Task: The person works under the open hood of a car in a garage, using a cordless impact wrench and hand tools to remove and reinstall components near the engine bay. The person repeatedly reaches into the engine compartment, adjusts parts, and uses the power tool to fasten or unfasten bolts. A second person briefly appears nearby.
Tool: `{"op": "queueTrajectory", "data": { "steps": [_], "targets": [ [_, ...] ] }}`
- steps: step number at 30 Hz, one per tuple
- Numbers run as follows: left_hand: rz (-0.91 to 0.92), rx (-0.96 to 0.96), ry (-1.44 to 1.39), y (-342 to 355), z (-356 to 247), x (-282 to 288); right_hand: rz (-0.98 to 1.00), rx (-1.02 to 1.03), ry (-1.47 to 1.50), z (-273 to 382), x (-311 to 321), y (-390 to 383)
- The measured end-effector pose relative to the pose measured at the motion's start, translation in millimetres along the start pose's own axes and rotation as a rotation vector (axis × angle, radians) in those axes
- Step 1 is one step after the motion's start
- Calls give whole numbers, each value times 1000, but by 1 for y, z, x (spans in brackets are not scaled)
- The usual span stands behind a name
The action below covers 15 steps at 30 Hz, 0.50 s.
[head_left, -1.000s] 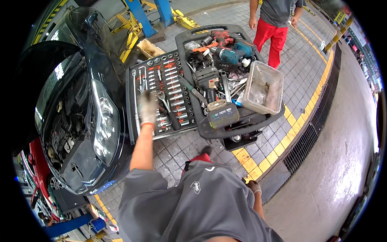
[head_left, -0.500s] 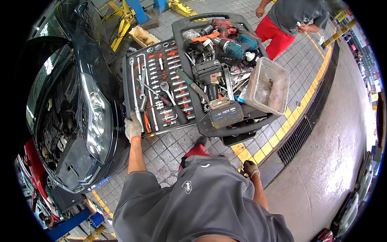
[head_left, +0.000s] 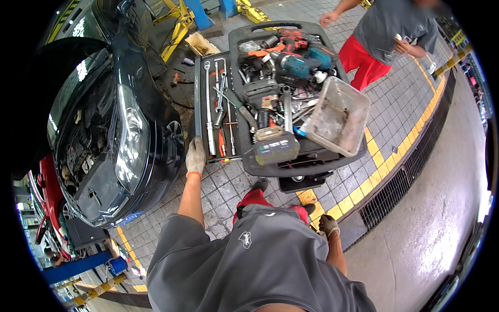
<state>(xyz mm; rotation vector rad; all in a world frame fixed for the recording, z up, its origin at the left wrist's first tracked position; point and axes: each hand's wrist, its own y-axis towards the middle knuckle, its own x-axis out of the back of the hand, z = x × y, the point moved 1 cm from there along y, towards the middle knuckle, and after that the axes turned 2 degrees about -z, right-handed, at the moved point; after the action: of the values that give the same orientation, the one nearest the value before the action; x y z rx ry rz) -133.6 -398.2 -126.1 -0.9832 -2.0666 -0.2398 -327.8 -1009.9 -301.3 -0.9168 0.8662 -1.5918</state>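
Note:
My left hand (head_left: pixel 196 157), in a pale work glove with an orange cuff, is open against the outer edge of a tool drawer (head_left: pixel 198 99). The drawer sticks out partway from the left side of a black tool cart (head_left: pixel 317 28). Inside it lie a long ratchet bar (head_left: pixel 208 99), combination wrenches (head_left: pixel 222 86) and an orange-handled screwdriver (head_left: pixel 222 143); the rest of its contents is hidden under the cart top. Low at my right side hangs my right hand (head_left: pixel 328 225), in a dirty glove, its fingers curled; what they hold, if anything, is hidden.
Power drills (head_left: pixel 293 63), an impact wrench with a battery (head_left: pixel 275 148) and a clear plastic bin (head_left: pixel 338 114) crowd the cart top. At left stands a dark car (head_left: pixel 130 145) with its hood up. A person in red trousers (head_left: pixel 364 60) is beyond the cart at right.
The drawer has slid rightward into the cart with my left hand at its edge, covering the rows of sockets. The other person has come a little nearer. My right hand stays low.

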Motion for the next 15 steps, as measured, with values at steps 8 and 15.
{"op": "queueTrajectory", "data": {
  "steps": [8, 15],
  "targets": [
    [-245, 170, -397, -3, 73, -49, -91, -9, 96, -39, 121, 36],
    [-73, 482, -458, -95, 89, -113, -161, -10, 156, -56, 228, 58]
  ]
}}
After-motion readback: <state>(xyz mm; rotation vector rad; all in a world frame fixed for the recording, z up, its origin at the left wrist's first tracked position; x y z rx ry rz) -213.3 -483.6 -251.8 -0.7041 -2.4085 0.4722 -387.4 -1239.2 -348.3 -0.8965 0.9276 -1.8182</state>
